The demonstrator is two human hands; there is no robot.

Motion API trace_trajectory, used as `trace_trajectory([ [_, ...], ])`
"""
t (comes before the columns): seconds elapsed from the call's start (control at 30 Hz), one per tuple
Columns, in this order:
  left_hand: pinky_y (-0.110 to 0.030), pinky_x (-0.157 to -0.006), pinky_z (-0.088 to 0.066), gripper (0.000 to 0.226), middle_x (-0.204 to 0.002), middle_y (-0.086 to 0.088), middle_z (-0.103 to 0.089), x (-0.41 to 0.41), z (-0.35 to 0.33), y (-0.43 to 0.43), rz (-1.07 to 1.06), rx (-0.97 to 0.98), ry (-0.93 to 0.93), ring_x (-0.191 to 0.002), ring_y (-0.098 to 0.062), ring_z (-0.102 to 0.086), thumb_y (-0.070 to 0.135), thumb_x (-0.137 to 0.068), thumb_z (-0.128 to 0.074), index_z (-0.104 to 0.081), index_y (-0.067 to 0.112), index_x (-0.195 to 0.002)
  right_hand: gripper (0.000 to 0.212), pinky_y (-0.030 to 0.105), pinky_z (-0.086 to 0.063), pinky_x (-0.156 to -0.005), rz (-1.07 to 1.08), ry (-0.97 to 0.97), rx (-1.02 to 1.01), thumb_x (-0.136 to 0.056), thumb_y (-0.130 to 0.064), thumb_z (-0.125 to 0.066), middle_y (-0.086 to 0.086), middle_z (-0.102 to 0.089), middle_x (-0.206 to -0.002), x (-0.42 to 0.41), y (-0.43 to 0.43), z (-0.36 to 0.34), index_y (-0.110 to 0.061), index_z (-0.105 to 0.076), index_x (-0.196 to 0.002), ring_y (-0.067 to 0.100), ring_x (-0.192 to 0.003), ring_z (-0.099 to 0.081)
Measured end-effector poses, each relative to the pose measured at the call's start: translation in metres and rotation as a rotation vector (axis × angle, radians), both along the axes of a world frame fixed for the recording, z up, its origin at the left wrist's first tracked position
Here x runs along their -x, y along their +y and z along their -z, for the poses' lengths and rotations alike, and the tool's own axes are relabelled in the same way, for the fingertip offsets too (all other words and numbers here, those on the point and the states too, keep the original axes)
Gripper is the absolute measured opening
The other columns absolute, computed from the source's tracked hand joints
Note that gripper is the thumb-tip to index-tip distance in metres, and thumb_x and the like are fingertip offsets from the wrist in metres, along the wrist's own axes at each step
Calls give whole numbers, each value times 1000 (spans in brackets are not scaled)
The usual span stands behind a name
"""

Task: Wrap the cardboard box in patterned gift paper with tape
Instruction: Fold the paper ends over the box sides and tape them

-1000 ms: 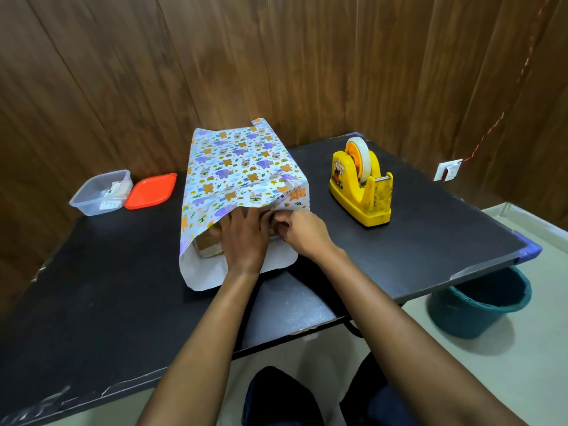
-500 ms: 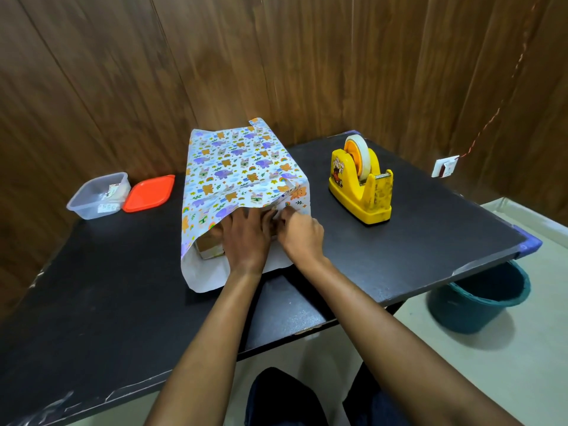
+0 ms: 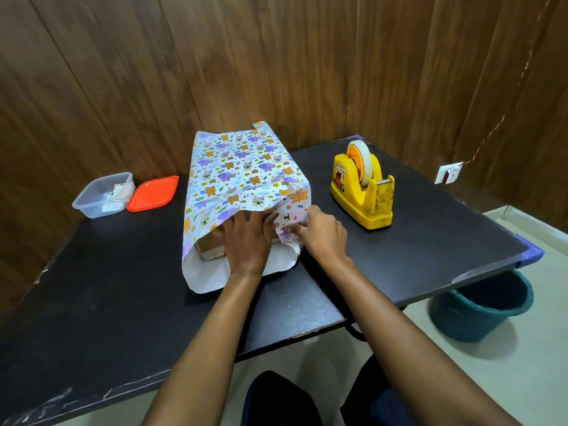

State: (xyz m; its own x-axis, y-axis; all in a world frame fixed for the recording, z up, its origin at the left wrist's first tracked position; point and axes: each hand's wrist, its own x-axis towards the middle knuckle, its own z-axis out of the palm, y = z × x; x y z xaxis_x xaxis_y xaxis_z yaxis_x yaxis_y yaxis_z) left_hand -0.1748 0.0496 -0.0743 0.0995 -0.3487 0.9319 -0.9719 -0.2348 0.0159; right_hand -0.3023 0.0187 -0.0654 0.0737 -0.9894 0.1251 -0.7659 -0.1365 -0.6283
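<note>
Black table, wood-panel wall; left hand flat on gift paper, right hand with pinched fold.

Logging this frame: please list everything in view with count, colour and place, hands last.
gift paper: one, white with coloured animal print, draped over the box at table centre
cardboard box: one, brown, under the paper, near end showing
tape dispenser: one, yellow, holding a white roll, right of the box
container: one, clear, far left of the table
lid: one, orange-red, beside the container
table: one, black
bucket: one, teal, on the floor by the table's right corner
wall socket: one, white, right wall
left hand: flat against the box's near end
right hand: pinching the paper's right flap
</note>
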Motion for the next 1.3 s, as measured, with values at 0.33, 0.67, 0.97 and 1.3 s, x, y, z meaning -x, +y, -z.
trace_trajectory([
  [0.33,-40,-72,-23,24,-69,-14,-62,-3,11,-6,46,60,20,-83,-29,-36,32,-68,-75,-65,11,-75,27,28,-37,-57,-10,-232,-46,-81,-19,-65,5,-64,-83,7,-10,8,-19,-45,-62,24,-82,-59],
  [0.67,-53,-82,-43,35,-107,-20,-56,16,17,10,72,-138,267,-105,-33,-37,22,-75,-63,-49,11,-106,18,30,-44,-63,-70,-645,26,-88,-12,-61,12,-67,-85,38,-1,-31,-9,-59,-70,16,-73,-56],
  [0.97,-46,-69,-50,36,-88,-23,-57,41,11,33,179,-189,399,-83,-43,-58,-2,-55,-79,-55,-2,-82,20,37,-36,-89,257,-176,342,-91,-22,-50,8,-58,-111,96,-21,-57,-11,-66,-96,27,-113,-42],
  [1.3,-52,-87,-46,62,-119,-29,-53,24,2,26,164,-246,403,-112,-46,-49,12,-67,-81,-51,-6,-117,33,52,-38,-103,259,-288,-144,-80,-31,-72,13,-60,-117,120,-68,-69,-5,-63,-98,32,-120,-49],
])
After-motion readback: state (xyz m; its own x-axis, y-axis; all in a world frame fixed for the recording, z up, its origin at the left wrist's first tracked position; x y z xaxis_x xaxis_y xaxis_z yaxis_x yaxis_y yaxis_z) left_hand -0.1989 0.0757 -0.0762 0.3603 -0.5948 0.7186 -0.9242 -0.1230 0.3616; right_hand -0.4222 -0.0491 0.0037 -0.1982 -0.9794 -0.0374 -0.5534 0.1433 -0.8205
